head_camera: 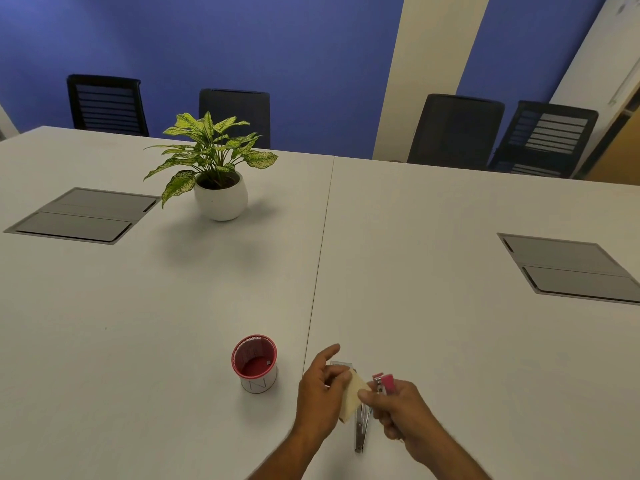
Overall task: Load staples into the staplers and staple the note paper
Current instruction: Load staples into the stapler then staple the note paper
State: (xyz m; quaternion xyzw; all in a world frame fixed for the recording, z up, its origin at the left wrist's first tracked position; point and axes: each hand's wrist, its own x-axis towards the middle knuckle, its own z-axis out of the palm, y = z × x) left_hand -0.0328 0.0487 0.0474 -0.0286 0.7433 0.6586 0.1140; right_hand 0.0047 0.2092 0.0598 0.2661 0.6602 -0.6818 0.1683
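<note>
Near the table's front edge my left hand pinches a pale yellow note paper between thumb and fingers, index finger raised. My right hand grips a small red stapler and its thumb touches the paper's right edge. The stapler's mouth is at the paper. A silver metal stapler lies on the table below the paper, partly hidden by my hands. A small clear box shows behind my left fingers.
A red mesh cup stands left of my hands. A potted plant sits further back on the white table. Two grey cable hatches are set into the top. Black chairs line the far side.
</note>
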